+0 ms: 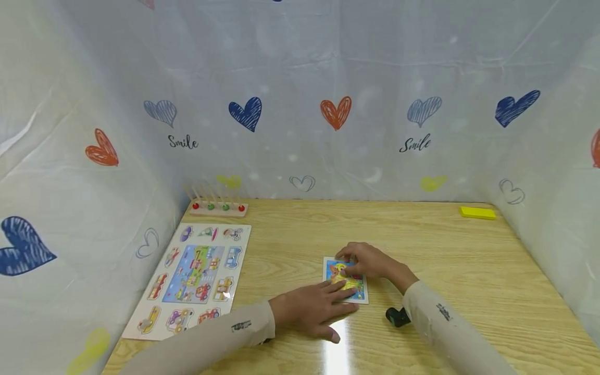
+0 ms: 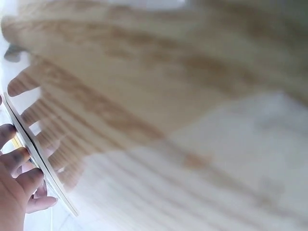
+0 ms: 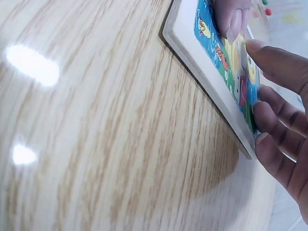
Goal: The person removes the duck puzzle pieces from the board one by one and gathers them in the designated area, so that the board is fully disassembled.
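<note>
A small picture board (image 1: 362,296) with a white border and a blue, yellow and green picture lies flat on the wooden table. My left hand (image 1: 315,308) rests on its lower left part, fingers spread and straight. Over its upper right part is my right hand (image 1: 370,260), thumb and fingers bent onto the picture and its edge. In the right wrist view, the right hand (image 3: 284,115) touches the board (image 3: 192,53) with thumb and fingertips. The left wrist view shows the left hand (image 2: 14,187) against the board's edge (image 2: 45,166). The hands cover much of the picture.
A large vehicle puzzle board (image 1: 187,276) lies at the left. Behind it stands a peg rack (image 1: 217,209) with red and green beads. A yellow block (image 1: 477,212) is at the back right. A small black object (image 1: 397,316) lies by the right sleeve.
</note>
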`<state>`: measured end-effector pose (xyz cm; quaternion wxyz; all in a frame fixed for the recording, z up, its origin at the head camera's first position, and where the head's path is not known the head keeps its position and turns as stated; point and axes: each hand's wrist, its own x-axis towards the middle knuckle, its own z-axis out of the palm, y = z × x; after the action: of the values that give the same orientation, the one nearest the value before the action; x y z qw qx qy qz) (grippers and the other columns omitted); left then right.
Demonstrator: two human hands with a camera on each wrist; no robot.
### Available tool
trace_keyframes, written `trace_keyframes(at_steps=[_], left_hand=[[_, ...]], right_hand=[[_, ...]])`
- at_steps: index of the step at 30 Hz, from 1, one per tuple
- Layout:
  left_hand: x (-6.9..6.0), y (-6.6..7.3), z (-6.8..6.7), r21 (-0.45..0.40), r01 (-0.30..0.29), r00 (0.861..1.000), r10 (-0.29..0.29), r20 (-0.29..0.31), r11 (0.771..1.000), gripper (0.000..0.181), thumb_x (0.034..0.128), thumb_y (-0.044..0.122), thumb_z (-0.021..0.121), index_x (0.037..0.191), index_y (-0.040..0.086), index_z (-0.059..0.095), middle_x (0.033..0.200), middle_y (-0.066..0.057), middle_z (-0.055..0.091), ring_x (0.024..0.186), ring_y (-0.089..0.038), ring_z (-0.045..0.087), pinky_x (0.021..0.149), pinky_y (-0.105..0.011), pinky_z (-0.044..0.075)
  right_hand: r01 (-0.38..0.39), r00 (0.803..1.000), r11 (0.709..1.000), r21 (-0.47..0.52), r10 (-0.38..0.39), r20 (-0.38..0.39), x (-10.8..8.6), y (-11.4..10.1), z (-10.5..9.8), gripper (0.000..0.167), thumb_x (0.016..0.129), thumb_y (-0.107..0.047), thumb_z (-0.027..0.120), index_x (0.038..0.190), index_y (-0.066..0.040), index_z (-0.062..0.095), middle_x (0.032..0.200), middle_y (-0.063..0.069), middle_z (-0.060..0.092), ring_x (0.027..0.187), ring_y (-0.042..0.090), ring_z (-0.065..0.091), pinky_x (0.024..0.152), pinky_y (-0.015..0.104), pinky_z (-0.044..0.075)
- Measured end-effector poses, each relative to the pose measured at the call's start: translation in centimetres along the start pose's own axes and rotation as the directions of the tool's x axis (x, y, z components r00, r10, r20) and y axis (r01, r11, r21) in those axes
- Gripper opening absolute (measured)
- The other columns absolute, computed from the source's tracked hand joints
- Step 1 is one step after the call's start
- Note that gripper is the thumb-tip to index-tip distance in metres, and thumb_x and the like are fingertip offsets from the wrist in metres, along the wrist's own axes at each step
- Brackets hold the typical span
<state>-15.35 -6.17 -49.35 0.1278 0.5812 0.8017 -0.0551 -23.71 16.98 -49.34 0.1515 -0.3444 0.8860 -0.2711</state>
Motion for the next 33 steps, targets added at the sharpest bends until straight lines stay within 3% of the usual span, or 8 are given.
trace_keyframes(at_steps=[10, 23, 33], left_hand=[[-0.7, 0.4, 0.1, -0.015, 0.011, 0.999, -0.012, -0.036, 1.0, 0.078, 0.0995, 0.07, 0.032, 0.162, 0.026, 0.018, 0.17, -0.004, 0.008, 0.156, -0.03, 0.013, 0.125, -0.042, 0.018], [-0.6, 0.3, 0.3, -0.03, 0.021, 0.999, -0.022, -0.026, 0.999, 0.079, 0.0989, 0.071, 0.03, 0.163, 0.028, 0.013, 0.17, -0.002, 0.003, 0.157, -0.025, 0.008, 0.126, -0.04, 0.018], [-0.6, 0.3, 0.1, -0.028, 0.025, 0.999, -0.026, -0.02, 0.999, 0.079, 0.0989, 0.071, 0.032, 0.163, 0.027, 0.014, 0.171, -0.001, 0.003, 0.157, -0.025, 0.008, 0.126, -0.04, 0.017]], right_hand=[[-0.02, 1.0, 1.0, 0.004, 0.02, 0.023, 0.0, -0.4, 0.2, 0.041, 0.09, -0.028, 0.077, 0.127, -0.011, 0.068, 0.102, -0.004, 0.062, 0.089, 0.011, 0.056, 0.078, 0.028, 0.049], [0.021, 0.997, 0.999, 0.026, -0.023, 0.078, 0.2, -0.9, -0.3, 0.043, 0.091, -0.023, 0.076, 0.131, -0.011, 0.066, 0.106, 0.0, 0.062, 0.082, 0.011, 0.052, 0.074, 0.027, 0.048], [-0.004, 0.991, 1.0, -0.001, 0.004, 0.134, 0.7, -1.4, -0.4, 0.048, 0.09, -0.018, 0.075, 0.137, -0.015, 0.063, 0.109, 0.001, 0.061, 0.083, 0.013, 0.051, 0.073, 0.029, 0.046]])
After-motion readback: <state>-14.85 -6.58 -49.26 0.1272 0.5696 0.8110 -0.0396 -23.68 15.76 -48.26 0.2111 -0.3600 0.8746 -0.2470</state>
